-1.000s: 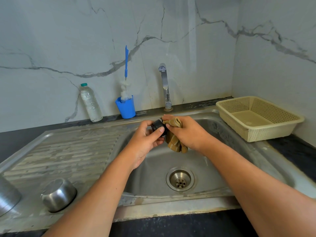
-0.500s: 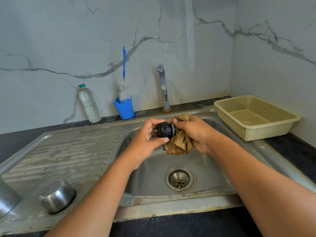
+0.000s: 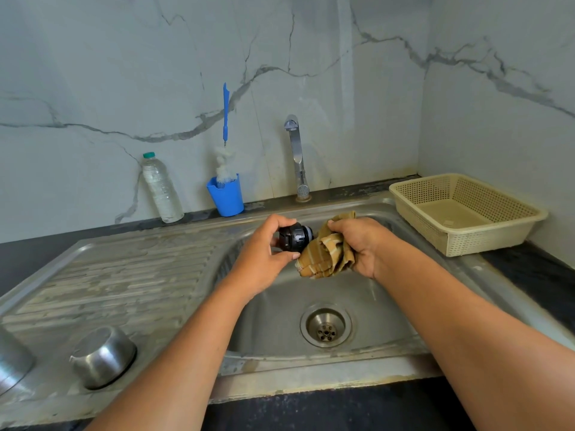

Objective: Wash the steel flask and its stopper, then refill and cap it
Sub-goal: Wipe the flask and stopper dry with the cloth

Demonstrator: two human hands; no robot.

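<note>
Over the steel sink basin (image 3: 280,309) my left hand (image 3: 264,256) pinches the black flask stopper (image 3: 294,236) between thumb and fingers, its pale rim turned to the right. My right hand (image 3: 362,244) grips a bunched brown striped cloth (image 3: 326,255) that touches the stopper's right end. An upturned steel cup (image 3: 101,356) stands on the draining board (image 3: 109,281) at the lower left. Part of a larger steel vessel, perhaps the flask (image 3: 12,362), shows at the left edge.
The tap (image 3: 295,157) rises behind the basin and no water runs. A blue cup (image 3: 226,197) holding a bottle brush (image 3: 225,126) and a plastic water bottle (image 3: 161,189) stand by the wall. A cream plastic basket (image 3: 463,213) sits at the right.
The cloth has come off the stopper: it covered the stopper's end a second ago, now the stopper's threaded side and rim show. Both hands rose slightly and spread apart.
</note>
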